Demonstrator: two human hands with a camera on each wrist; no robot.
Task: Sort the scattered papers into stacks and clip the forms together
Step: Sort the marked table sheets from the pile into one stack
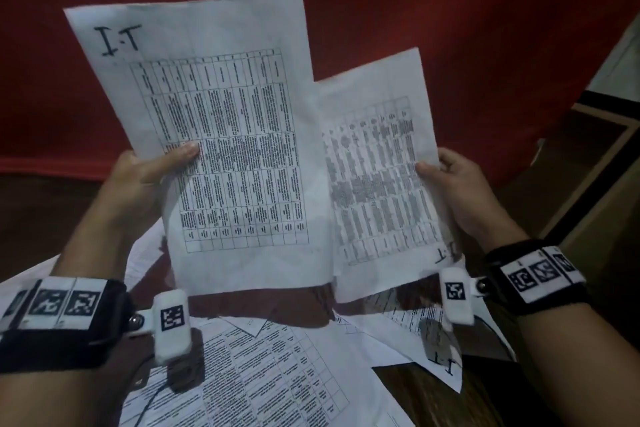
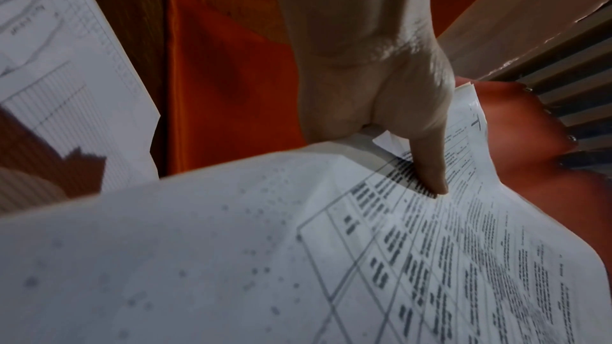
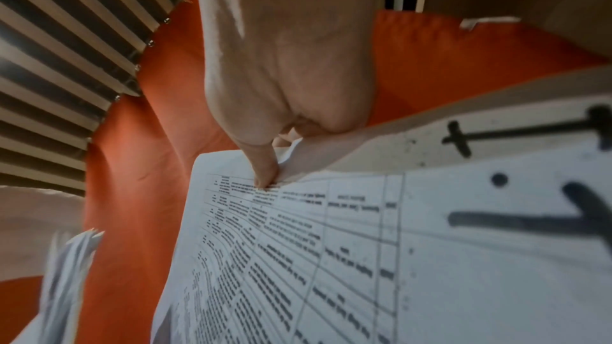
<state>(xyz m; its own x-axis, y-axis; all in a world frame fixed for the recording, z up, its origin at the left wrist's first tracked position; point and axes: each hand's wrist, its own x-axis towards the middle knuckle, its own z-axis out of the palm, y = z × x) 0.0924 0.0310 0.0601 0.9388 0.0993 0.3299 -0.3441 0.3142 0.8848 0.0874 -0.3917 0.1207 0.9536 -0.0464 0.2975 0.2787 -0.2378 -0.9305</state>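
I hold two printed table forms up above the table. My left hand (image 1: 156, 166) pinches the left edge of a form marked "I.T" (image 1: 221, 135), thumb on its printed face; the left wrist view shows that form (image 2: 430, 258) under my left hand (image 2: 427, 161). My right hand (image 1: 446, 180) pinches the right edge of a second form (image 1: 377, 184), held upside down with its "I.T" mark at the bottom right. In the right wrist view that second form (image 3: 331, 258) lies under the thumb of my right hand (image 3: 265, 174). Scattered papers (image 1: 263, 374) lie below on the table.
A red cloth (image 1: 450, 10) hangs behind the table. The dark wooden table (image 1: 433, 399) shows at the lower right between sheets. A chart sheet (image 2: 66, 62) lies to the left. A wooden frame (image 1: 595, 166) stands at the right.
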